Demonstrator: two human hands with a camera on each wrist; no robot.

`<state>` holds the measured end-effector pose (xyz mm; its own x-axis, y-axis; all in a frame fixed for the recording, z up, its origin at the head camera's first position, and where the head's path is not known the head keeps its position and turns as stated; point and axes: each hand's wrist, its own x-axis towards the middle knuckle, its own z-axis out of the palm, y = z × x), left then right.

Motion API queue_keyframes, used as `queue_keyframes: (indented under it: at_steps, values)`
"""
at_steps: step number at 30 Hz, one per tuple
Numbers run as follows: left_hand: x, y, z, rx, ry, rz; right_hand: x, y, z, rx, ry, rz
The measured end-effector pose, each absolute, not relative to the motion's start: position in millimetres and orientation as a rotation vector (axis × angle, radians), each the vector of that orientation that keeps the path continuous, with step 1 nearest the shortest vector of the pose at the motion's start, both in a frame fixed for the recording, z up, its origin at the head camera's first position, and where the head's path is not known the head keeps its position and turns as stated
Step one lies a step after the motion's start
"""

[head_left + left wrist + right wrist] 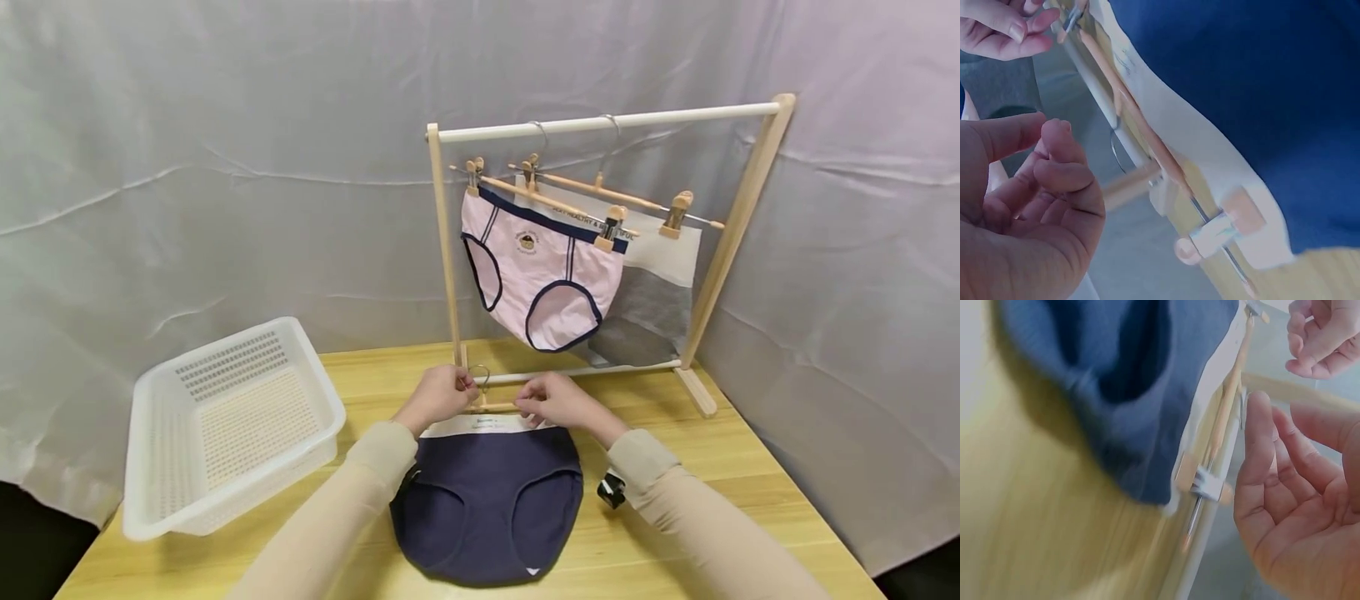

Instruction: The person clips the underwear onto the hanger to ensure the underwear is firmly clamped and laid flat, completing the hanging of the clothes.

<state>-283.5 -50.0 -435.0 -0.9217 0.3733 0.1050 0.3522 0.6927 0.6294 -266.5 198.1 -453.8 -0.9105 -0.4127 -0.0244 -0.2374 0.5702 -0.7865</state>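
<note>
Navy briefs with a white waistband lie on the table, below both hands. A wooden clip hanger runs along the waistband; its clips, one a metal-and-wood clip, grip the waistband near its ends. My left hand is beside the hanger's hook, its fingers loosely bent, with nothing between them in the left wrist view. Over the right part of the hanger is my right hand. The right wrist view shows its fingers relaxed and holding nothing, apart from the cloth.
A wooden rack with a white top bar stands behind the hands. Pink briefs and grey-and-white briefs hang there from clip hangers. To the left is a white plastic basket. Grey curtain surrounds the table.
</note>
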Motion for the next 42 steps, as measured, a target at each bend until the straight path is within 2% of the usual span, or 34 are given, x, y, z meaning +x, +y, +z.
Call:
queue_keyframes:
  at_steps: [9,14,20,31,42]
  values:
    - [-293.7,-3.6,-442.0,0.779,2.810,1.046,-265.8,232.9,-467.5,-0.360,2.623,-1.270]
    - [-301.2,20.7,-445.9,0.797,2.809,1.017,-264.0,243.6,-470.5,-0.214,2.663,-1.242]
    - [-306.4,41.1,-453.6,0.751,2.791,0.989,-264.2,247.0,-472.4,-0.164,2.719,-1.132]
    - [-308.2,56.0,-469.7,0.755,2.805,0.998,-268.6,237.6,-479.3,-0.022,2.867,-0.961]
    - [-311.6,54.6,-464.8,0.745,2.761,1.040,-259.5,241.8,-481.4,-0.075,2.850,-1.180]
